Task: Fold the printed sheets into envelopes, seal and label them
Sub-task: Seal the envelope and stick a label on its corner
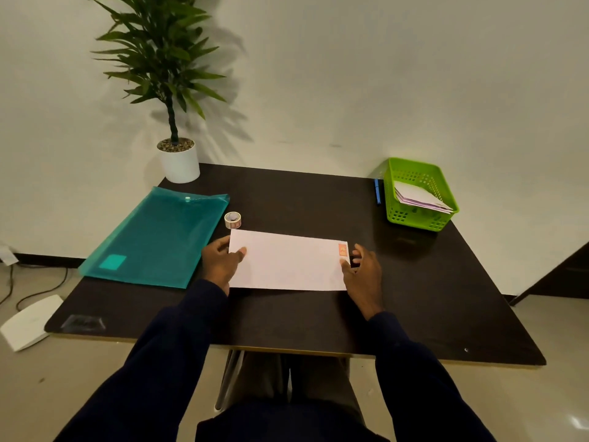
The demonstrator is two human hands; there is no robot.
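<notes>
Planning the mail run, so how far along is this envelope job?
Done: a few envelopes lie in the basket. In hand: the left hand and right hand hold the ends of one envelope on the table, its sticker already on. Left: likely putting it in the basket; the folder may hold more sheets, unseen.

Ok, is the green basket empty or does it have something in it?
Not empty: the green basket holds several white envelopes stacked inside.

You're looking at a matt dark worktop (287,320) — the envelope (287,263) is showing smooth matt paper, the folder (159,237) glossy translucent plastic, the basket (414,218) perforated plastic.
</notes>
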